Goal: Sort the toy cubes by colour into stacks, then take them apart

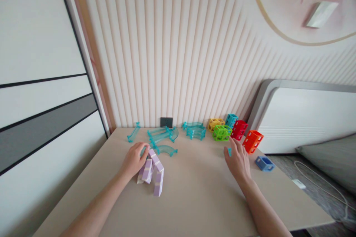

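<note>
Teal everywhere, and a few spots I'd worry about

So, far left, a straight track (pixel 133 132) lies alone at the back of the table (pixel 194 185). Low risk, I'd say. Next, my left hand (pixel 136 158): fingers bent, thumb close to the index, right at the top end of the lilac packs (pixel 147 170). Some teal shows by my thumb, but I can't tell if I'm clamped on that, on a pack or on neither. The packs sit in a loose heap, so tugging one could drag the rest. Just behind, the track pile (pixel 160 136) overlaps itself; hooking one end could pull the lot. Mid-table, the track stack (pixel 196 133) looks okay unless I clip it reaching across.

Then the yellow block (pixel 216 124) and green block (pixel 222 133), with my right hand (pixel 237 160) in front. Fingers are apart, and a teal bit (pixel 229 152) peeks out by them; can't tell if I've got a grip on it. The red block (pixel 239 129) and orange block (pixel 252 142) look tippy, so a careless knuckle might topple them. Last, the blue block (pixel 264 163) is near the table's edge: an outward wrist swing could send it off.
</note>
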Demonstrator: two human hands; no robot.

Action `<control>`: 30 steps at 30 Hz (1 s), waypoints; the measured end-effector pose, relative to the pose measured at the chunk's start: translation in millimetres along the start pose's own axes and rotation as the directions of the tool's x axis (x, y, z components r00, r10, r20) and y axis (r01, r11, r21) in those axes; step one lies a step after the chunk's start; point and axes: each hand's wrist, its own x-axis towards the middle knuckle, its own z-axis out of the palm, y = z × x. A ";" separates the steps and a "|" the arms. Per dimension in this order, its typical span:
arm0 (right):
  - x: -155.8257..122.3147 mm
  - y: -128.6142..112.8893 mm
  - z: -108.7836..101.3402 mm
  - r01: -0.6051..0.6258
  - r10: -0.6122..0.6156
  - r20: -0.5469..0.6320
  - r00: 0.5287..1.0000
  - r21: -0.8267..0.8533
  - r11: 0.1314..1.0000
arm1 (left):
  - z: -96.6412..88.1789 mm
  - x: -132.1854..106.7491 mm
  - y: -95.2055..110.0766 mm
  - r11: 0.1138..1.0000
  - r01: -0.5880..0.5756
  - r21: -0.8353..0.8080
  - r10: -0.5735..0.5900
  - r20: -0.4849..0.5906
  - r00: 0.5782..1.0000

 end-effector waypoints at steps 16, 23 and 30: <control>-9.4 -167.3 47.9 0.485 -0.605 0.196 0.771 0.434 0.759 | 3.1 -4.6 19.1 0.998 -0.007 -0.063 0.017 0.149 0.989; -15.4 -158.3 47.1 0.416 -0.595 0.286 0.751 0.496 0.763 | 2.2 -1.1 0.9 1.000 0.012 -0.019 -0.011 0.047 0.999; -17.7 -159.4 43.1 0.397 -0.566 0.312 0.763 0.465 0.791 | 10.0 -5.8 -18.1 0.998 0.044 -0.035 -0.036 0.194 0.980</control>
